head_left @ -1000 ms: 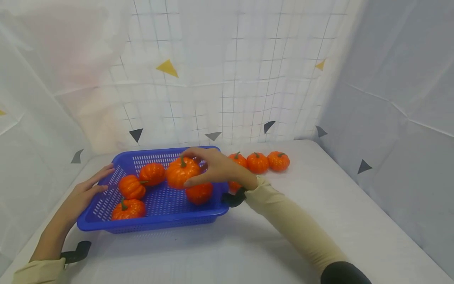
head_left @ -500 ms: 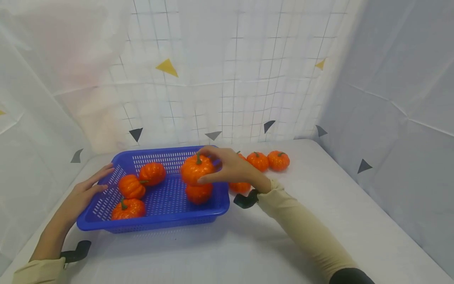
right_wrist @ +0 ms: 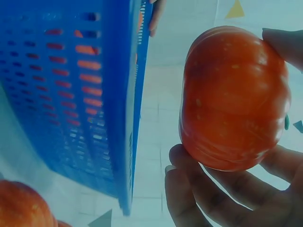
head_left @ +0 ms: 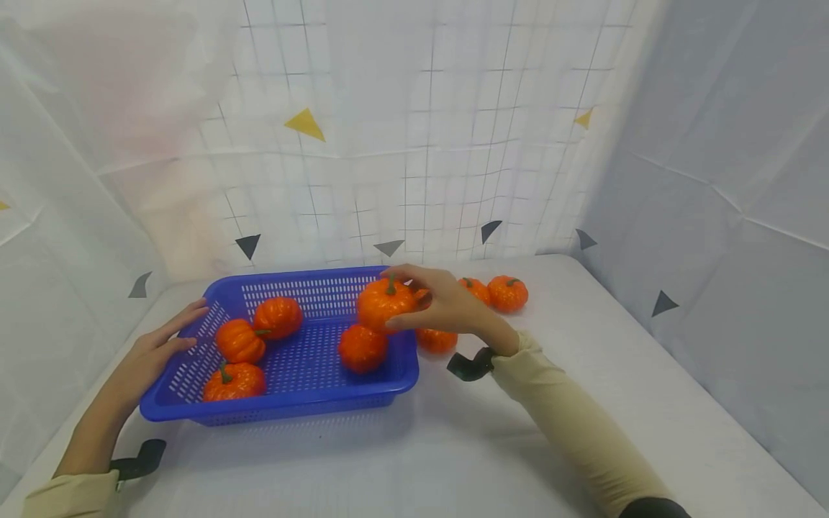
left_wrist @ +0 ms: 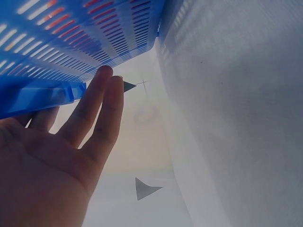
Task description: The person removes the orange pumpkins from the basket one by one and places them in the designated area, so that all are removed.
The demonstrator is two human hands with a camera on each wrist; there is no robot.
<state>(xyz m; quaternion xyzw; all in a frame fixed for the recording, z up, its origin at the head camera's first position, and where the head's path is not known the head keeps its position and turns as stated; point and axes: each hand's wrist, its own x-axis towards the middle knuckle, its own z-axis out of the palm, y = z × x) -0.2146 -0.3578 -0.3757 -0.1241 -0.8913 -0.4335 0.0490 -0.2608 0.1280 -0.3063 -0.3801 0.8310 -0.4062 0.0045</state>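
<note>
My right hand (head_left: 450,302) grips a small orange pumpkin (head_left: 383,305) with a green stem, held up at the right side of a blue perforated plastic basket (head_left: 304,397). The right wrist view shows thumb and fingers round this pumpkin (right_wrist: 234,99), beside the basket wall (right_wrist: 113,113). At the basket's left rim rests my left hand (head_left: 145,360); in the left wrist view its fingers (left_wrist: 106,113) extend along the outside of the basket (left_wrist: 109,33). Inside lie several pumpkins: one (head_left: 363,349) below the held one, the others (head_left: 240,341) toward the left.
On the white table (head_left: 363,460), more pumpkins stand right of the basket: two at the back, one (head_left: 508,293) beside another (head_left: 476,290), and one (head_left: 437,340) close to the basket's right side. White sheets (head_left: 453,129) hang behind and at both sides.
My right hand has moved right with the pumpkin, from over the basket's middle to its right rim. The left hand and basket have stayed in place.
</note>
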